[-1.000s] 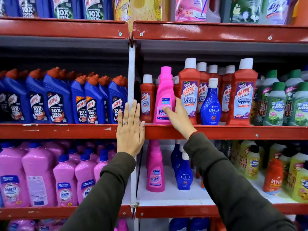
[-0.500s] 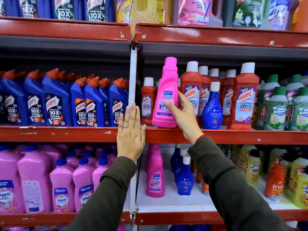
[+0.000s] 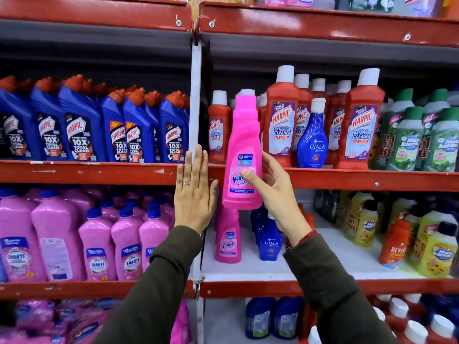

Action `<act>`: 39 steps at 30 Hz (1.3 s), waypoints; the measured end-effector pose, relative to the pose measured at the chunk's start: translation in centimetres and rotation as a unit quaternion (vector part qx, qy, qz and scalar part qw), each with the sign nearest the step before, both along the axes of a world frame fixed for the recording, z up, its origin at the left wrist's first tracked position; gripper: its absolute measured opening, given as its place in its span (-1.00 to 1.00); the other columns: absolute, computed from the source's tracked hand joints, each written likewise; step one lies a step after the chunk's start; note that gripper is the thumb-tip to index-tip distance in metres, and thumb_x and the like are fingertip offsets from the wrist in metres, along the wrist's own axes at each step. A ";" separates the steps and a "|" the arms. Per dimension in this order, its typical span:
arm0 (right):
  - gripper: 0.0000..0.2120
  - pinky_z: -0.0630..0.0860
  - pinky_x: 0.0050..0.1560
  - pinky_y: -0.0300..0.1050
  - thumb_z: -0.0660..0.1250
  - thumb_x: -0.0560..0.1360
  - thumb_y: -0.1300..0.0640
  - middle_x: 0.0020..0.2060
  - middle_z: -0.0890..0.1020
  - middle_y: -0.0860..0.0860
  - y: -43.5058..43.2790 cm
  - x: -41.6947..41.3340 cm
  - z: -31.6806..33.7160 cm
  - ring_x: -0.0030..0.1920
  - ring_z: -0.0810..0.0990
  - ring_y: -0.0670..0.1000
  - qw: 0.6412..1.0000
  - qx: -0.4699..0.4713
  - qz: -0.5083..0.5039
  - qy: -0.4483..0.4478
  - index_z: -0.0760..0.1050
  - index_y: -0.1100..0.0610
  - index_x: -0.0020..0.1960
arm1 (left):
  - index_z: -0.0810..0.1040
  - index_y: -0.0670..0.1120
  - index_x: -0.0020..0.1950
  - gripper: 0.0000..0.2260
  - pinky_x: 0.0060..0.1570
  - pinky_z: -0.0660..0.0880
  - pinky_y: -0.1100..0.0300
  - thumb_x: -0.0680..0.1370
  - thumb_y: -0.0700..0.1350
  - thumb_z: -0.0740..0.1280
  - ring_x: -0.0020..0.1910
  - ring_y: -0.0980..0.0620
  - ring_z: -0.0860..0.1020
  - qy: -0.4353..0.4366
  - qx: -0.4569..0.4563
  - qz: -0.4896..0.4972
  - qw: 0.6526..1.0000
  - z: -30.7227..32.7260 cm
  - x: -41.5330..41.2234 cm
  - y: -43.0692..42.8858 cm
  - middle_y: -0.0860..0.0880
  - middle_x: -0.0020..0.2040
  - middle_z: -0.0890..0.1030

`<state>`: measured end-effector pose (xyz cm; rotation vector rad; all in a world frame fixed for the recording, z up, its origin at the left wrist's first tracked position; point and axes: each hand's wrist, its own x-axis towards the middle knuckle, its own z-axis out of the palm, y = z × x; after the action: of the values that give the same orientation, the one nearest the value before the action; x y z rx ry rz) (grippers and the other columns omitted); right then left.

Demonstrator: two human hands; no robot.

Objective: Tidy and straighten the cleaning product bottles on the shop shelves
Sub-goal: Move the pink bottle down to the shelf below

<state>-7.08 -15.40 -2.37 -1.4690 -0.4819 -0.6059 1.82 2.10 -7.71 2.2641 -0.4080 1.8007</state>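
My right hand [image 3: 275, 192] grips a pink Vanish bottle [image 3: 243, 145] upright, held off the shelf in front of the red middle shelf edge [image 3: 347, 178]. Its base hangs above another pink Vanish bottle [image 3: 228, 240] on the white lower shelf [image 3: 323, 266]. My left hand [image 3: 195, 194] lies flat with fingers together against the white upright post [image 3: 195, 95] and shelf edge, holding nothing. Red Harpic bathroom cleaner bottles [image 3: 282, 120] stand behind the held bottle, with a blue Ujala bottle [image 3: 313, 137] in front of them.
Blue Harpic bottles [image 3: 82, 127] fill the middle shelf at left. Pink Shakti bottles [image 3: 99, 247] fill the lower left shelf. Green Max Kleen bottles [image 3: 422, 137] stand at right, yellow ones [image 3: 437, 247] and an orange Revive bottle [image 3: 395, 244] below. A blue Ujala bottle [image 3: 270, 240] stands beside the lower Vanish.
My right hand has lifted the pink Vanish bottle off the middle shelf and brought it down and toward me. My left hand has stayed on the post.
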 end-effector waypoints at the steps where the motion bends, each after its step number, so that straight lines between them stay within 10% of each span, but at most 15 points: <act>1: -0.49 0.66 0.08 -0.14 0.45 0.53 0.23 0.24 0.66 0.07 0.0 -0.3 -1.2 0.17 0.70 0.01 1.000 -0.008 -0.002 0.002 0.43 0.14 0.44 | 0.00 -0.18 0.67 -0.45 0.64 -0.22 0.04 0.72 0.03 -0.07 0.67 0.00 -0.19 0.002 0.000 -0.004 1.000 -0.9 -0.2 -0.1 -0.16 0.68 0.07; 19: -0.53 0.61 0.19 -0.13 0.49 0.50 0.25 0.23 0.64 -0.01 0.0 3.5 -20.0 0.22 0.64 -0.05 0.990 -0.009 -0.041 0.137 0.45 -0.02 0.33 | -0.09 -0.23 0.66 -0.42 0.64 -0.15 0.02 0.70 -0.01 -0.05 0.67 -0.04 -0.19 0.155 0.008 0.020 0.988 -20.7 -0.7 -0.5 -0.18 0.68 -0.16; 39: -0.51 0.60 -0.01 -0.38 0.48 0.52 0.16 0.22 0.55 -0.17 0.3 7.6 -22.8 0.26 0.57 -0.18 0.983 -0.043 -0.042 0.171 0.36 -0.12 0.34 | -0.12 -0.30 0.62 -0.35 0.59 -0.10 -0.05 0.66 0.01 0.05 0.65 -0.11 -0.32 0.192 0.022 0.059 0.979 -22.3 0.6 -1.1 -0.23 0.63 -0.37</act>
<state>0.51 -15.10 -25.19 -1.6437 -0.1789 -0.3899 2.42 0.98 -30.01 2.6389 -0.2475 1.3623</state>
